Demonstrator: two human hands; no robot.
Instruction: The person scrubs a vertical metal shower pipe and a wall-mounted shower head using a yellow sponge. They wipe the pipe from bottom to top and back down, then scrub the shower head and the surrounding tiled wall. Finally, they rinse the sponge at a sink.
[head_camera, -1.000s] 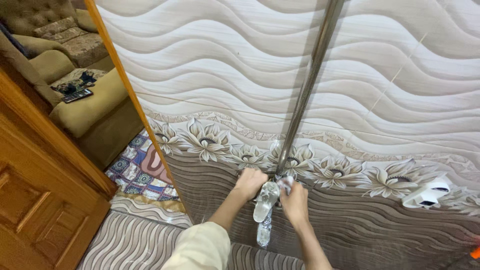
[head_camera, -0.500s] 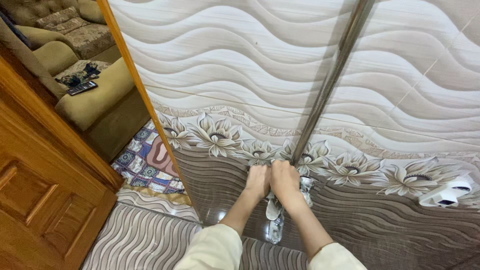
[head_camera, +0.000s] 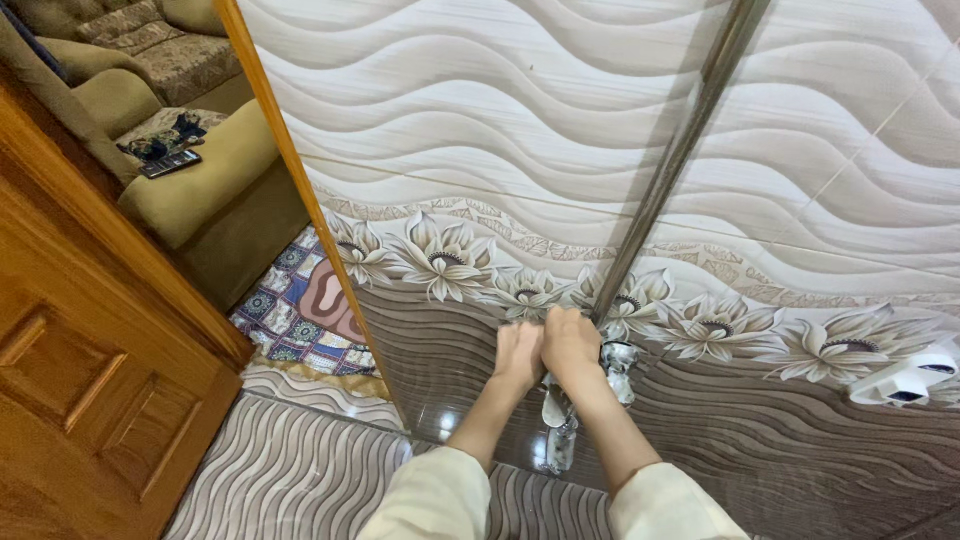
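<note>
Wall (head_camera: 520, 130): wave-pattern tiles are filling most of the view; a flower band is running across at hand height.
Pipe (head_camera: 680, 160): a metal pipe is running down the wall to the tap.
Tap (head_camera: 560, 410): chrome fitting low on the wall, under both hands; its spout is showing below them.
Left hand (head_camera: 518, 352): curled on the tap's left side, fingers closed.
Right hand (head_camera: 572, 345): closing over the tap's top, touching the left hand.
Progress: work on the tap is looking under way; no water is showing.
Hidden: the tap's handle is covered, possibly gripped; whether a cloth is held, I cannot tell.
</note>
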